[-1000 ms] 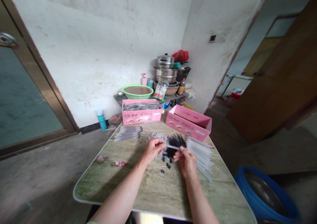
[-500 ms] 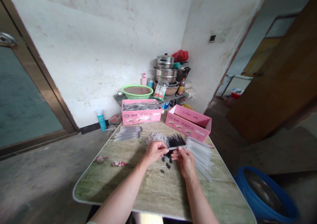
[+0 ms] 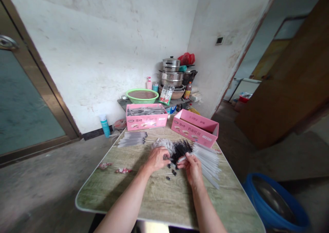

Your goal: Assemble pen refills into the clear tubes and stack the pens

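Note:
My right hand pinches a slim translucent plastic tube, which points left over a heap of thin black sticks. My left hand is curled at the near side of a pile of small whitish pieces. Its fingertips are drawn together, and what they hold, if anything, is too small to make out. Several small black pieces lie between my hands. To the right spreads a fan of translucent tubes. A row of tubes with dark tips lies on the far left.
Two pink boxes stand at the table's far end: the left box is full of grey tubes, the right box sits angled. Behind are a green basin and stacked pots. A blue tub stands right.
My left hand has come away from the tube's left end and moved slightly left and down. The tube stays in my right hand, now more tilted.

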The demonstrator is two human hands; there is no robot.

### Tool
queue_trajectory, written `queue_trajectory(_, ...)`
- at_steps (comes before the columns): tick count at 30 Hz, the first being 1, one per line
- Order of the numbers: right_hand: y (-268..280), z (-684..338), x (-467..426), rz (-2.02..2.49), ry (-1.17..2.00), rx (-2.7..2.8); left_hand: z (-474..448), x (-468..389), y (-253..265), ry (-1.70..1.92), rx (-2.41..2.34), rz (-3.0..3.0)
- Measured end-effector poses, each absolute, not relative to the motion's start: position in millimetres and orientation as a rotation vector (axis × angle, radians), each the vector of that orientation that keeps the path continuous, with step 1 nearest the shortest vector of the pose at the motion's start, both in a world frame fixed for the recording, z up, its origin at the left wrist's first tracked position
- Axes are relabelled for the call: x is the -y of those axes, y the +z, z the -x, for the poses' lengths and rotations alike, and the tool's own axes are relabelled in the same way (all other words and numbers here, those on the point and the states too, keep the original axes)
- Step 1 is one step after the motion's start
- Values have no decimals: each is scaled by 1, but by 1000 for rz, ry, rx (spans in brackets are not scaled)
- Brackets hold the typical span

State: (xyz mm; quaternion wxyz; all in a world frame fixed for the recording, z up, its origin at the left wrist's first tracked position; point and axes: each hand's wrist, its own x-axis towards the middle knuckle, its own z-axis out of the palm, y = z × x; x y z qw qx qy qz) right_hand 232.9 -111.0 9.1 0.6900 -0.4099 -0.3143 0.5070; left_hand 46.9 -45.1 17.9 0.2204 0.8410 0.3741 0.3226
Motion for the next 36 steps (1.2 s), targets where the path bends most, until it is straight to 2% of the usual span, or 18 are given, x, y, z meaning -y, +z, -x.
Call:
queue_trajectory(22,7,-235,111,922,1123,725,-71,62,20,725,-951,-2762)
queue_trajectory(36,9,-235,111,910,1126,708,-73,69,25,667,-983,-2757)
